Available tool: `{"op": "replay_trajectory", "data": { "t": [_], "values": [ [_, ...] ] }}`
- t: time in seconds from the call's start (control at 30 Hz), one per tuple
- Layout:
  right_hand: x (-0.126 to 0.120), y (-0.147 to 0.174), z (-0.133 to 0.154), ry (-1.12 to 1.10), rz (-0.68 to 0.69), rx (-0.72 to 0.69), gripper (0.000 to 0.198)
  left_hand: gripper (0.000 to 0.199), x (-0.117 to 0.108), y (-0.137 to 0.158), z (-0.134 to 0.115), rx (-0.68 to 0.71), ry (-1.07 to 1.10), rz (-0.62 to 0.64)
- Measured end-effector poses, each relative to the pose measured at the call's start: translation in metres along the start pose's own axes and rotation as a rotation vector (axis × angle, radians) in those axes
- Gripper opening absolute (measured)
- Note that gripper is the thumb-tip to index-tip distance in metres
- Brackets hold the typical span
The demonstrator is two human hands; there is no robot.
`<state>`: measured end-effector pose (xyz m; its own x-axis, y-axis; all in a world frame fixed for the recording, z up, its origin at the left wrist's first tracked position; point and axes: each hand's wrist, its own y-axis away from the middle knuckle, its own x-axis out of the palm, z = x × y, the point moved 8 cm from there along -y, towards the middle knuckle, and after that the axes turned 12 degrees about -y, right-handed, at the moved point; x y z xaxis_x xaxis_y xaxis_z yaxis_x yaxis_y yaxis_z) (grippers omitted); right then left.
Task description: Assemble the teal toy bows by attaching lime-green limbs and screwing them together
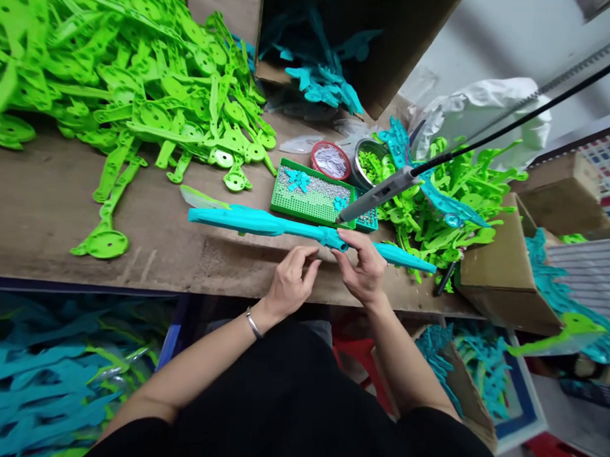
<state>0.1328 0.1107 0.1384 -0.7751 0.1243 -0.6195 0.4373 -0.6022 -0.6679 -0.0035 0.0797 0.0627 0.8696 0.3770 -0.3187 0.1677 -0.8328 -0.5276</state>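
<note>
A long turquoise plastic part [250,221] lies across the front of the bench, with a pale translucent and green blade [200,198] showing behind its left end. My right hand [362,269] pinches its middle, by a small turquoise piece with a round hole [342,246]. Just below the part, my left hand [294,281] is closed with thumb and fingertips together; whatever sits between them is too small to make out. A grey electric screwdriver [379,194] hangs at a slant, its tip close above the part near my right hand.
Behind the part stands a green tray [310,205] with small screws and turquoise pieces. A red basket [331,161] and a metal bowl [360,165] are beside it. Green plastic parts [154,96] heap at left, more [457,174] at right. Cardboard boxes [504,262] flank the bench.
</note>
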Motion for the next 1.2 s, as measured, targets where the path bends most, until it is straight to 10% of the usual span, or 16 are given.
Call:
{"op": "replay_trajectory", "data": {
  "t": [0.23,0.47,1.2],
  "values": [
    [0.002,0.004,0.003,-0.002,-0.01,-0.008,0.034,0.019,0.015,0.002,0.016,-0.196,0.177,0.102],
    [-0.004,0.01,-0.001,-0.018,-0.041,0.027,0.039,0.041,0.074,0.013,0.031,-0.76,1.059,0.307],
    [-0.044,0.068,0.011,0.013,-0.405,0.104,0.029,0.056,0.08,0.002,-0.022,-0.418,0.865,0.495]
  ]
}}
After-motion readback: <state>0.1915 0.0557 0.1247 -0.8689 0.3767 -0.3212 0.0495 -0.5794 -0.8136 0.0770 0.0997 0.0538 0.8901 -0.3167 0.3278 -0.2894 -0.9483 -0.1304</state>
